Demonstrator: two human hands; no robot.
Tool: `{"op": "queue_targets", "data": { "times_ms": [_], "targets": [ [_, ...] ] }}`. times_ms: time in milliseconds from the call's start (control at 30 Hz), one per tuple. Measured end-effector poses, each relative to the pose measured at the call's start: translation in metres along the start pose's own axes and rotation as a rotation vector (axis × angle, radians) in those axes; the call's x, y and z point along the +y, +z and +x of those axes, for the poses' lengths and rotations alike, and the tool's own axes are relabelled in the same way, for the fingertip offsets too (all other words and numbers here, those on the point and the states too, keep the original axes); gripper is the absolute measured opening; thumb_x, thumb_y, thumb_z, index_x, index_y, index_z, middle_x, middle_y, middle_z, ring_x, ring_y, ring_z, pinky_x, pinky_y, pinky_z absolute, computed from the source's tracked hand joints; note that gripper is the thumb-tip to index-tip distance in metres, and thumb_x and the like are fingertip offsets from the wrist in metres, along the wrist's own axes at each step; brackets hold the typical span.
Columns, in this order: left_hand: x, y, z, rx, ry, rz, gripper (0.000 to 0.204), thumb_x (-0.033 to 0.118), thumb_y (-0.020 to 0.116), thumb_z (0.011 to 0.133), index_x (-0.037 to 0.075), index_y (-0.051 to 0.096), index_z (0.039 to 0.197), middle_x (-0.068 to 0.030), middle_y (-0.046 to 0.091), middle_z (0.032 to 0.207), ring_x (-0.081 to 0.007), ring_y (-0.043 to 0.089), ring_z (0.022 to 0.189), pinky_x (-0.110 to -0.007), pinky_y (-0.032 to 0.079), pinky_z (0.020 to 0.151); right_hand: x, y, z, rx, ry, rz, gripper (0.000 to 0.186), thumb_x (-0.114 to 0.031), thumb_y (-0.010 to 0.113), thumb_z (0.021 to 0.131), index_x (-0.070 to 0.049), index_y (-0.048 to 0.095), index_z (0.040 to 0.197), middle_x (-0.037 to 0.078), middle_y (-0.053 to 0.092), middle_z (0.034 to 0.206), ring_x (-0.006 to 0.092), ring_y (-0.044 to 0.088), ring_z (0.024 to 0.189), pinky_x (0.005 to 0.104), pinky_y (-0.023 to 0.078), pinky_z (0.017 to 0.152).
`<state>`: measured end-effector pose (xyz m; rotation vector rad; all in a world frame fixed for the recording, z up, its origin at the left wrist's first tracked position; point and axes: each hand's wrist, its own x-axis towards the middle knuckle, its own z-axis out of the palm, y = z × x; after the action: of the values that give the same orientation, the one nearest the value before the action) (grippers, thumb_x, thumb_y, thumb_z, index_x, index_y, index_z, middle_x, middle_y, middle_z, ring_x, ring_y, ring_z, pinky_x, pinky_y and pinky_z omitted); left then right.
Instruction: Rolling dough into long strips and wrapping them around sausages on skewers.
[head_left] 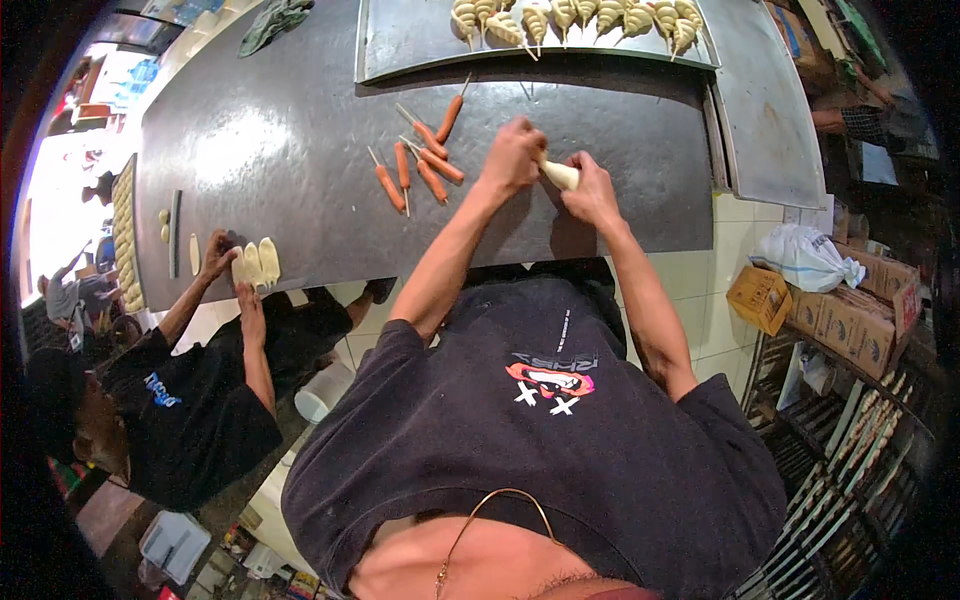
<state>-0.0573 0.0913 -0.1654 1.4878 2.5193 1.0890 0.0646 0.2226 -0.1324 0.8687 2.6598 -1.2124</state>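
Over the dark metal table, a pale piece of dough (561, 176) is stretched between my two hands. Its narrow end is pinched in the closed fingers of my left hand (515, 155). My right hand (591, 190) is closed on the thicker end, to the right and slightly nearer me. Whether a sausage or stick is inside the dough is hidden. Left of my left hand lie several orange sausages on sticks (434, 167), loosely spread. Beyond my hands, a metal tray (545, 58) bears several sticks wrapped in spiralled dough (535, 22).
At left, a co-worker's hands (236, 262) touch flat dough pieces (268, 260) at the table's near edge. A grey rod (175, 234) lies beyond them. A dark cloth (272, 24) is at the far left. Cardboard boxes (845, 325) and a yellow crate (759, 299) stand at right.
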Motion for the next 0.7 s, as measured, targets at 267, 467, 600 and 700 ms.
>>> {"op": "queue_targets", "data": {
  "times_ms": [267,467,600,700],
  "targets": [
    [-0.014,-0.059,-0.013,-0.061,-0.221,0.462,0.060,0.009,0.067,0.071,0.019,0.060,0.130,-0.0222,0.042,0.145,-0.0393,0.040,0.134,-0.055,0.038,0.104,0.065,-0.015,-0.111,0.173,-0.469,-0.354,0.062,-0.020,0.069,0.082,0.001,0.047,0.136,0.019,0.046,0.144,0.0344,0.038,0.138,0.0452,0.028,0.115],
    [0.045,-0.045,-0.044,0.240,-0.378,0.003,0.055,0.009,0.067,0.078,0.013,0.057,0.131,-0.0220,0.037,0.149,-0.0397,0.035,0.139,-0.054,0.029,0.111,0.046,-0.017,0.039,0.338,-0.335,-0.589,0.086,-0.061,0.047,0.093,-0.001,0.027,0.152,0.016,0.028,0.158,0.0325,0.018,0.149,0.0584,0.005,0.118],
    [0.067,-0.037,-0.062,0.223,-0.411,-0.067,0.043,0.004,0.066,0.080,0.008,0.061,0.122,-0.0193,0.046,0.143,-0.0385,0.042,0.134,-0.049,0.034,0.110,0.036,-0.028,0.129,0.474,-0.420,-0.567,0.089,-0.068,0.041,0.092,-0.001,0.031,0.150,0.016,0.030,0.157,0.0333,0.020,0.148,0.0585,0.009,0.118],
    [0.075,-0.038,-0.089,0.266,-0.533,-0.154,0.032,-0.001,0.062,0.081,0.007,0.066,0.112,-0.0163,0.056,0.132,-0.0361,0.051,0.127,-0.044,0.041,0.105,0.045,-0.012,0.089,0.380,-0.499,-0.450,0.094,-0.071,0.039,0.091,0.004,0.033,0.148,0.020,0.033,0.155,0.0355,0.026,0.146,0.0559,0.016,0.118]
  ]
}}
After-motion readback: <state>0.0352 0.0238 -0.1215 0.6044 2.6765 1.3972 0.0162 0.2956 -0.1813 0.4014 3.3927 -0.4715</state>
